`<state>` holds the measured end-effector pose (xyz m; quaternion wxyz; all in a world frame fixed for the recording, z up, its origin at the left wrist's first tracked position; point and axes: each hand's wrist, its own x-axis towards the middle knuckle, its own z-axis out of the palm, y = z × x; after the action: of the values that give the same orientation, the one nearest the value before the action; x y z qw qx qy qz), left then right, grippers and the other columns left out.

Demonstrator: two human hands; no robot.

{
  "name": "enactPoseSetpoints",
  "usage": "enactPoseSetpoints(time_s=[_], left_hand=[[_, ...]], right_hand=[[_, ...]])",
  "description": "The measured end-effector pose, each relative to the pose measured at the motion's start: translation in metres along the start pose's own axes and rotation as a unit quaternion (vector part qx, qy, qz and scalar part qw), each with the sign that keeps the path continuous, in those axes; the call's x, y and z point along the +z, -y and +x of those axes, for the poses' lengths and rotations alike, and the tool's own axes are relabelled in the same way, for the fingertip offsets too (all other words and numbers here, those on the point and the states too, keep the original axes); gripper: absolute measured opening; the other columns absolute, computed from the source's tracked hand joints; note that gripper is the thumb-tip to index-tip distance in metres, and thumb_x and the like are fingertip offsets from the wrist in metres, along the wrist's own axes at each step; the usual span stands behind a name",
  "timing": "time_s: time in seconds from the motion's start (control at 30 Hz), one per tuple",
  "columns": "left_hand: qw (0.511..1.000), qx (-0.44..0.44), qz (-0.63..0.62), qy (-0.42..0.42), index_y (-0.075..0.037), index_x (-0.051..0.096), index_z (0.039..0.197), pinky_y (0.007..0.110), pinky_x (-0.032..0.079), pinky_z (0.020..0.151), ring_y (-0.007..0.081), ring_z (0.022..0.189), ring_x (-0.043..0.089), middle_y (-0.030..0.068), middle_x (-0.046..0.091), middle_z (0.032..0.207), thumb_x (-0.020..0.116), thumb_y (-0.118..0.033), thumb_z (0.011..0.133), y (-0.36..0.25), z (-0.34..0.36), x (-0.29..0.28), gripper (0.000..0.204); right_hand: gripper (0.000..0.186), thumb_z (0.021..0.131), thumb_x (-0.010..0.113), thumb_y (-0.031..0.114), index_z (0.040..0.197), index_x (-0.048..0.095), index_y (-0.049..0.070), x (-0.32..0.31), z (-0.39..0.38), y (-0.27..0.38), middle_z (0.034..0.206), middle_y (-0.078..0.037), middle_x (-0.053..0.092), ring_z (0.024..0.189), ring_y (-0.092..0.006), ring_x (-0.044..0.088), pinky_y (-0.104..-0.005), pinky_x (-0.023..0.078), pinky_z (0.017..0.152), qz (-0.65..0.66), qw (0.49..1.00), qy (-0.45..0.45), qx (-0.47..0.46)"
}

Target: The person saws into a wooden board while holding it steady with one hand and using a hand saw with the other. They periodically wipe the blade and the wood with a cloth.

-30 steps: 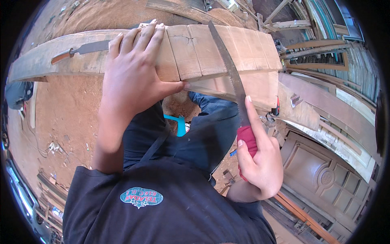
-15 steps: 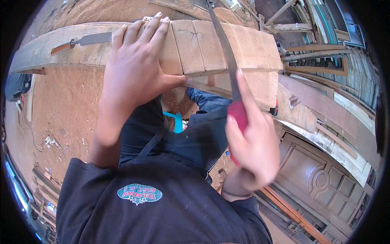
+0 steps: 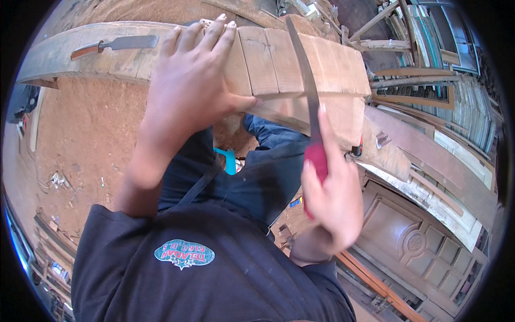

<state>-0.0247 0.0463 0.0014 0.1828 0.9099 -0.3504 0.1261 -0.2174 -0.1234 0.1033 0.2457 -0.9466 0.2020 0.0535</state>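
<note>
My left hand [image 3: 185, 94] grips a pale wooden piece [image 3: 260, 61] lying across a long beam, its fingers over the top and thumb at the near edge. Crosswise cuts score the piece. My right hand [image 3: 335, 201] holds a handsaw by its red handle [image 3: 316, 161], forefinger stretched along the metal. The saw's blade [image 3: 303, 67] lies across the wood, right of my left hand. Under the scored piece another pale board [image 3: 340, 121] shows. A chisel-like blade with a wooden handle [image 3: 86, 52] rests on the beam at the left.
My legs [image 3: 252, 188] are below the beam, with a turquoise object [image 3: 229, 161] between them. Sawdust-covered ground [image 3: 86, 139] lies at the left. Stacked panes and frames [image 3: 456, 107], loose boards [image 3: 402, 134] and a carved wooden door [image 3: 407, 231] fill the right side.
The saw and my right hand moved forward from a second ago, then slightly back toward me. My left hand keeps its grip on the wood. The view has shifted slightly.
</note>
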Motion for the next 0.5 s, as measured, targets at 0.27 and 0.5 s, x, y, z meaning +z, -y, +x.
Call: enactPoseSetpoints(time_s=[0.27, 0.5], left_hand=[[1.000, 0.002, 0.004, 0.004, -0.001, 0.054, 0.159, 0.051, 0.032, 0.130, 0.0341, 0.151, 0.051, 0.0158, 0.058, 0.161, 0.090, -0.062, 0.071, 0.000, 0.003, 0.001, 0.113], [1.000, -0.004, 0.005, 0.002, -0.001, 0.053, 0.160, 0.050, 0.031, 0.130, 0.0345, 0.151, 0.050, 0.0167, 0.058, 0.162, 0.090, -0.063, 0.070, 0.000, 0.000, -0.001, 0.116]], right_hand=[[0.083, 0.092, 0.061, 0.006, 0.172, 0.039, 0.011, 0.003, 0.025, 0.006, 0.083, -0.016, 0.070, 0.069, -0.0293, 0.067, -0.0389, 0.057, 0.075, 0.015, 1.000, -0.010, -0.003], [0.085, 0.090, 0.062, 0.006, 0.171, 0.039, 0.010, -0.014, -0.035, 0.000, 0.083, -0.023, 0.074, 0.074, -0.0503, 0.070, -0.0541, 0.059, 0.078, 0.054, 0.997, 0.026, 0.039]])
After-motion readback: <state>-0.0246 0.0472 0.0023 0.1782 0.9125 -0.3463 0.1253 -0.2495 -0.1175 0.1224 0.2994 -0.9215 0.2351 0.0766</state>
